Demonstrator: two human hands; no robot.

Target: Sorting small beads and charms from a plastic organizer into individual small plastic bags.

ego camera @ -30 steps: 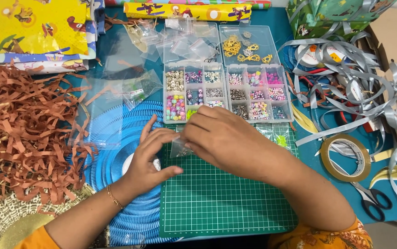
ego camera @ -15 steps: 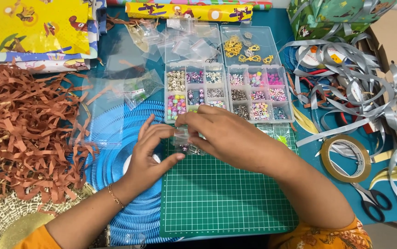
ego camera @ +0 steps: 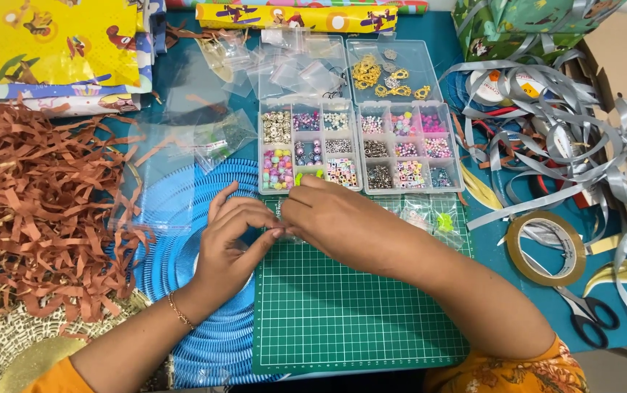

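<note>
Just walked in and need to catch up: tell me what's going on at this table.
A person sits at a craft table, both hands together over the top edge of a green cutting mat. The left hand and right hand pinch something small between their fingertips; what it is cannot be told. Just beyond them lie open bead organizer boxes, with brown paper shred to the left and silver ribbon, a tape roll and scissors to the right.

Far left: heap of brown shredded paper [ego camera: 33, 196]. Top left: yellow wrapping paper [ego camera: 51, 40] with cartoon print; 1 rolled sheet [ego camera: 295, 16] along top edge. Right: tangle of silver ribbon [ego camera: 576, 138], tape roll [ego camera: 546, 247] below it, black-handled scissors [ego camera: 583, 313] nearest the table's front edge. Green wrapped parcel [ego camera: 525, 25] top right
</note>
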